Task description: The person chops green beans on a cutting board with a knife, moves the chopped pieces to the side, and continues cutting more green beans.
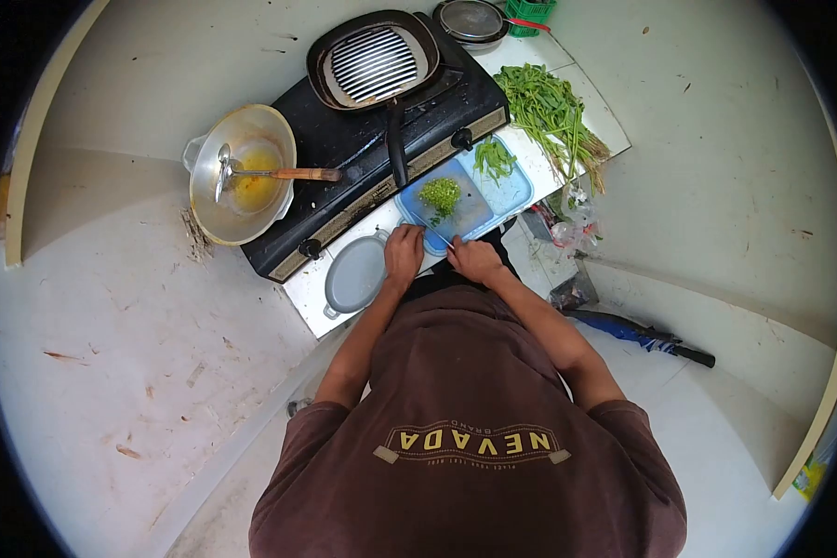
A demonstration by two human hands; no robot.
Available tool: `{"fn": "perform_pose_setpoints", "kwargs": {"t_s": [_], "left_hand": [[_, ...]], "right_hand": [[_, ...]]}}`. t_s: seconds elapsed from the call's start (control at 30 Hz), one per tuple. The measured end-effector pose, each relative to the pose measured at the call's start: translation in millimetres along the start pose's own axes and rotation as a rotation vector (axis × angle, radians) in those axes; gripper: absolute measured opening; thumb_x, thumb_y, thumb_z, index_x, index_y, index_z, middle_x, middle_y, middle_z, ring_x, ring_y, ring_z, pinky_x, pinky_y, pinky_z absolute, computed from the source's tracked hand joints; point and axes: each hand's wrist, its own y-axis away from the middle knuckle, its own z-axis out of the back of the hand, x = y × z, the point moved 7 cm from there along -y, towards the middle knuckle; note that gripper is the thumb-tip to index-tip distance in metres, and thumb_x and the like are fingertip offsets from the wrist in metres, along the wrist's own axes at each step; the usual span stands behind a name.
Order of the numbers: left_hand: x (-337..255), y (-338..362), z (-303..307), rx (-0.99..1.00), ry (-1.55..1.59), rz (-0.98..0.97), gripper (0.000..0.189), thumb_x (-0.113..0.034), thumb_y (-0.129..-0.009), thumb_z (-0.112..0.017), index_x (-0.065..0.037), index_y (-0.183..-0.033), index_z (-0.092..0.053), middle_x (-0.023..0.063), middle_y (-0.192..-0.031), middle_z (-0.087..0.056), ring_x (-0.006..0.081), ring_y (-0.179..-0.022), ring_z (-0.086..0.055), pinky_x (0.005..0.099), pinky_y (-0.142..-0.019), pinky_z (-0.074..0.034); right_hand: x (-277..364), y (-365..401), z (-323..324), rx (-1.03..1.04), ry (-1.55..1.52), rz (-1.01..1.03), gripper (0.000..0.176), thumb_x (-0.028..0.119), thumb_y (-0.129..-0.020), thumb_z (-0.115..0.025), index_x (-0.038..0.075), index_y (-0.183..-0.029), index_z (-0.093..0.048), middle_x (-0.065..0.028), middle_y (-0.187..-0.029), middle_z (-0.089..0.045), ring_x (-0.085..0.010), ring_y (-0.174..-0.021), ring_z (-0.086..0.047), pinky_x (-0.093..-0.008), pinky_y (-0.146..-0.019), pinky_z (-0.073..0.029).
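My right hand (475, 261) is closed around the handle of a small knife (444, 241), whose thin blade points up and left over the near edge of a blue plastic tray (484, 221). At that tray's near left corner is my left hand (405, 253), fingers bent and pressed together; whatever they pinch is hidden or too small to name. A heap of finely chopped greens (440, 196) lies on the tray's darker blue left part. Longer cut green pieces (494, 159) lie in its lighter right part.
A grey oval dish (356, 274) sits left of my left hand. Behind stands a black gas stove (344, 172) with a grill pan (374, 60), its handle reaching toward the tray. A wok (243, 174) holding a ladle (279, 173) is at left. Leafy greens (549, 107) lie at right.
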Motion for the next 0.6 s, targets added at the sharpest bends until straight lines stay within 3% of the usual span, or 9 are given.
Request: {"fn": "perform_pose_setpoints", "kwargs": {"t_s": [0.3,0.6], "left_hand": [[-10.8,-13.0,-5.0,0.059,0.008,-0.101,0.010,-0.007,-0.090,-0.066,-0.005,-0.098,-0.073,0.0115,-0.097,-0.069,0.0324,-0.092,-0.064,0.0448,-0.082,-0.050],[-10.7,-11.4,-8.2,0.059,-0.073,-0.102,0.010,-0.008,-0.086,-0.071,-0.007,-0.095,-0.075,0.0084,-0.097,-0.068,0.0296,-0.094,-0.063,0.0425,-0.082,-0.048]], "right_hand": [[-16.8,-2.4,17.9,-0.088,-0.092,-0.090,0.040,0.038,-0.102,-0.052,-0.002,-0.102,-0.059,-0.0264,-0.072,-0.068,-0.0457,-0.071,-0.069,-0.0568,-0.067,-0.056],[-6.5,7.7,9.2,-0.031,-0.098,-0.029,0.042,0.040,-0.103,-0.049,-0.001,-0.104,-0.061,-0.0249,-0.076,-0.069,-0.0452,-0.075,-0.070,-0.0564,-0.069,-0.056]]}}
